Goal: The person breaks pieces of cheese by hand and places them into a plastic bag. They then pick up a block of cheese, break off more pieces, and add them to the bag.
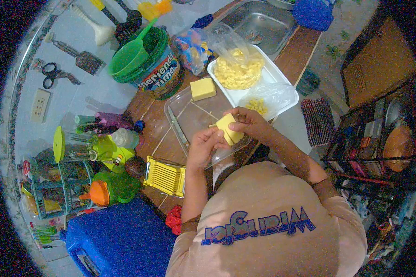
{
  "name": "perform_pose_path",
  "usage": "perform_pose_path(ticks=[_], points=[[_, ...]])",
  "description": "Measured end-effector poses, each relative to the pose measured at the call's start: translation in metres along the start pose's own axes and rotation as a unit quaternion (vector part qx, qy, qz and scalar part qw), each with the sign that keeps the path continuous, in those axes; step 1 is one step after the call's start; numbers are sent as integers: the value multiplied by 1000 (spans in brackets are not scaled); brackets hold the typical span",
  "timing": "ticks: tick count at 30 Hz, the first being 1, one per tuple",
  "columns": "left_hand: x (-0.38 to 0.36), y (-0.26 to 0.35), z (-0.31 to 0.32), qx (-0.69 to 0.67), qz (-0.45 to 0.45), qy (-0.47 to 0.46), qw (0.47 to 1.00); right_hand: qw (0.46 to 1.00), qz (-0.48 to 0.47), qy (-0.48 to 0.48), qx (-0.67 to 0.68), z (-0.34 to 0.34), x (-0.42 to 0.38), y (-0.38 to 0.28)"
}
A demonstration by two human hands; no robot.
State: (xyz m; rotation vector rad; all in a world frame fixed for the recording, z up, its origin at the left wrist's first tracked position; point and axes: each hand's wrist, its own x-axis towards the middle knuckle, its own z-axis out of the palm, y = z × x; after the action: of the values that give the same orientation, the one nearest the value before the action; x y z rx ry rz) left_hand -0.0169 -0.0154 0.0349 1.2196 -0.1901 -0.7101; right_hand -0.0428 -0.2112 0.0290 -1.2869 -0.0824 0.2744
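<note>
Both of my hands meet over a clear plastic tray [188,112]. Between them is a pale yellow piece of cheese [230,128], with what looks like a thin slice along its lower left side. My left hand [207,143] pinches it at the lower left, and my right hand [250,123] grips its upper right. Another cheese block [203,88] sits at the tray's far edge. A knife [177,131] lies along the tray's left side. Left of my left forearm is a yellow slicer [165,177] with parallel slots.
Beyond the tray, a white tray [285,98] bears plastic bags of yellow pieces [238,74]. A green-rimmed bucket [159,69] stands at the back left. A sink [259,23] lies behind. Near left are a blue jug [120,235] and a green watering can [120,187].
</note>
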Motion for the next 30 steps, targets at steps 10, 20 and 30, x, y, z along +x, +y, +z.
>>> perform_pose_path(ticks=[10,20,30], points=[[1,0,1,-15,6,17,1000,1000,-15,-2,-5,-3,4,14],[-2,0,-2,-24,10,66,997,994,-43,30,-93,-7,9,13],[3,-15,-27,-71,87,198,974,839,-34,105,-533,10,40,24]])
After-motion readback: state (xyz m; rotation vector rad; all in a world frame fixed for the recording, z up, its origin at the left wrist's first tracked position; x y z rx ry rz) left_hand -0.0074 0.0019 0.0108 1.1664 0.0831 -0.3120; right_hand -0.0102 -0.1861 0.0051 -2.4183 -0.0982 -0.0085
